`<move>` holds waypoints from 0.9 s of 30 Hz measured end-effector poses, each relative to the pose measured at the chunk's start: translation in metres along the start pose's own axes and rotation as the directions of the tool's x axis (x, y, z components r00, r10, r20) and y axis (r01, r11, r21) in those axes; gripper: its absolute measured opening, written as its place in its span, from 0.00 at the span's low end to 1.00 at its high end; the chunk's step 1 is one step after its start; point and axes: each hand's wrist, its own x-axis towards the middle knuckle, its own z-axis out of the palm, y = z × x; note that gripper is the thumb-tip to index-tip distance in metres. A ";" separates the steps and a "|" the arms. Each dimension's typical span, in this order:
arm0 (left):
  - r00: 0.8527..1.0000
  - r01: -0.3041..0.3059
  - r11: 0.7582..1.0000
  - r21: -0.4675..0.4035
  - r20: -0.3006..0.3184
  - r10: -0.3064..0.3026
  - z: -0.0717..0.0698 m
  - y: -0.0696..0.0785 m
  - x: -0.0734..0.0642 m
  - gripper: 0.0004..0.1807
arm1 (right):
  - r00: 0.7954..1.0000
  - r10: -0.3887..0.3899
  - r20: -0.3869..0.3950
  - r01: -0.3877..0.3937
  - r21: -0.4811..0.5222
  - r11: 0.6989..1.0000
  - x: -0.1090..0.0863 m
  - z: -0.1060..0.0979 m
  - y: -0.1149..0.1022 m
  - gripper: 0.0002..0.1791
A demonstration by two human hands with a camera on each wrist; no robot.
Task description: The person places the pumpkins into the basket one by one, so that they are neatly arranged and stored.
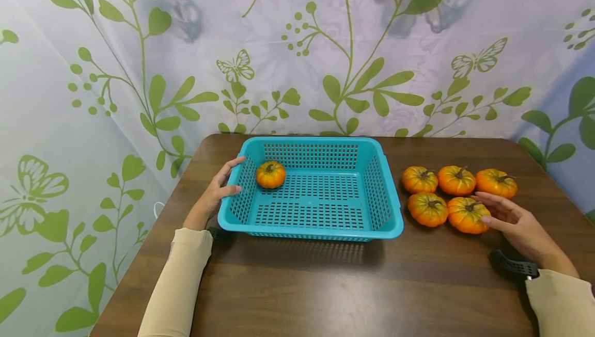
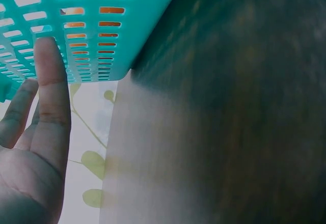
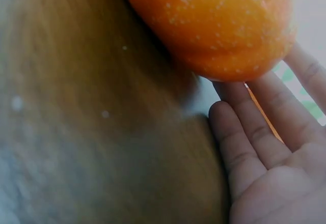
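Observation:
A turquoise plastic basket (image 1: 309, 235) with slotted walls stands on the table, one small orange pumpkin (image 1: 270, 175) inside at its left. My left hand (image 1: 215, 192) holds the basket's left rim, with thumb and a finger over the edge. In the left wrist view, other fingers (image 2: 51, 86) lie against the outer wall. To the basket's right, my right hand (image 1: 518, 223) is at the nearest right pumpkin (image 1: 467, 215), thumb and fingertips at its side. From the right wrist view, its fingers (image 3: 277, 112) look extended behind the pumpkin (image 3: 219, 25); the thumb is hidden there.
Several other pumpkins sit close together right of the basket: a front one (image 1: 427, 209) and a back row with left (image 1: 419, 179), middle (image 1: 456, 180) and right (image 1: 496, 183) ones. A leaf-patterned curtain (image 1: 279, 43) hangs behind the brown table (image 1: 316, 290).

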 end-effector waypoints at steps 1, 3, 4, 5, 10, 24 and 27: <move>1.000 0.000 1.000 -0.001 0.001 0.000 0.000 0.000 0.000 0.40 | 1.000 0.012 -0.006 -0.012 -0.022 1.000 0.000 0.000 0.000 0.36; 1.000 -0.002 1.000 0.002 0.001 0.002 0.000 0.000 0.000 0.40 | 0.999 0.043 -0.022 -0.044 -0.083 0.996 -0.001 0.001 -0.001 0.37; 1.000 -0.004 1.000 0.004 0.002 0.004 0.000 0.000 0.000 0.40 | 0.998 0.059 -0.030 -0.062 -0.118 0.991 -0.001 0.002 -0.001 0.37; 1.000 -0.004 1.000 0.005 0.001 0.004 0.000 -0.001 0.000 0.40 | 0.997 0.069 -0.036 -0.074 -0.162 0.984 -0.001 0.002 -0.002 0.38; 1.000 -0.004 1.000 -0.007 0.002 0.004 -0.001 -0.001 0.000 0.40 | 0.991 0.128 -0.034 -0.130 -0.441 0.888 0.000 0.004 -0.008 0.42; 1.000 0.014 1.000 0.003 -0.019 -0.014 0.001 0.002 0.000 0.41 | 0.989 0.144 -0.040 -0.144 -0.501 0.853 -0.002 0.006 -0.011 0.44; 1.000 0.009 1.000 0.001 -0.017 -0.009 0.001 0.002 0.000 0.40 | 0.989 0.142 -0.052 -0.148 -0.507 0.849 -0.003 0.005 -0.011 0.44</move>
